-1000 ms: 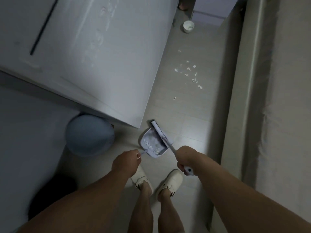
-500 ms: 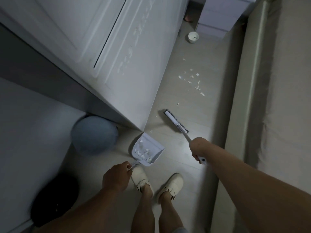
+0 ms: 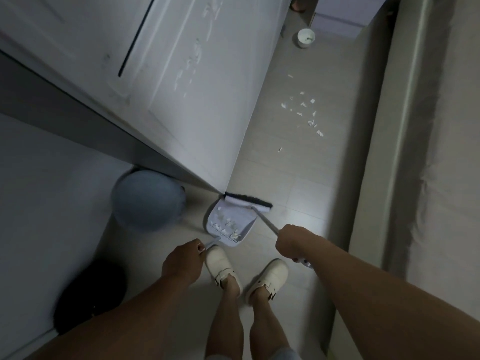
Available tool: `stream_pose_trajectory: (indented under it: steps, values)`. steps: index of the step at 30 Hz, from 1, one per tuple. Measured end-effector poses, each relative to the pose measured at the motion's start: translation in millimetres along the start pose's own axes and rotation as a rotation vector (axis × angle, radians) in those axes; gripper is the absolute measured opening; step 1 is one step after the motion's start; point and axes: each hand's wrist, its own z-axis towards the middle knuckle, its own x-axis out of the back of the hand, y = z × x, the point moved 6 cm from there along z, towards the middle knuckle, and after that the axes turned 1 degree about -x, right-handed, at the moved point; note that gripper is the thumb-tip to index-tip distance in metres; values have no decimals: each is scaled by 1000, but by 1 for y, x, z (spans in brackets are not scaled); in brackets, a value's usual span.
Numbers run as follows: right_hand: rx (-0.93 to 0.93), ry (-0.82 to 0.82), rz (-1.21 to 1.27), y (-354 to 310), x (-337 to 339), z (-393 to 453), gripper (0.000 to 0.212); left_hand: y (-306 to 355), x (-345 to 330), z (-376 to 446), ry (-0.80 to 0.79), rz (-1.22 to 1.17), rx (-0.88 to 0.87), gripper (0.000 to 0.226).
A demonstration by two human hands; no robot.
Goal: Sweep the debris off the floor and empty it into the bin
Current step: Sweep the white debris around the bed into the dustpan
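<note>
STEP: sweeping into dustpan (image 3: pixel 228 224) | LEFT: left hand (image 3: pixel 183 261) fingers curled round pan handle | RIGHT: right hand (image 3: pixel 292 245) gripping broom (image 3: pixel 248 201), head at pan mouth | DEBRIS: debris (image 3: pixel 304 111) well beyond both hands | BIN: bin (image 3: pixel 148 200) just left of pan | NEXT: likely reach broom out, draw scraps back.

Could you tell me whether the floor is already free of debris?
No, white scraps still lie scattered on the floor beyond the broom head.

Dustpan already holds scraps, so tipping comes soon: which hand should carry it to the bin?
Left. The left hand already grips the dustpan handle, with the blue bin on its side; the right hand holds the broom.
</note>
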Motion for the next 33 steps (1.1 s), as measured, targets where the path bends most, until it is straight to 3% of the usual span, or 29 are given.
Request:
stream_pose_trajectory:
  steps: [4, 10, 13, 17, 20, 25, 33]
  values:
    - [0, -68, -58, 13, 21, -11, 22, 6, -2, -3, -28, -13, -4, 18]
    - [-25, 43, -2, 12, 37, -8, 22, 16, -2, -4, -17, 7, 7, 19]
    - [-17, -72, 130, 1, 20, 5, 16, 16, 0, -2, -25, 21, 10, 20]
    - [-80, -225, 262, 8, -12, 3, 28, 18, 1, -3, -45, 23, 6, 20]
    - [-102, -250, 460, 22, -8, -17, 13, 21, 3, -12, -36, 29, 2, 19]
    - [-224, -184, 822, 83, 23, -48, 9, 58, 19, -34, 34, 96, -93, 20]
    - [-168, 120, 911, 112, 105, -44, 22, 161, 56, -5, 103, 80, -171, 20]
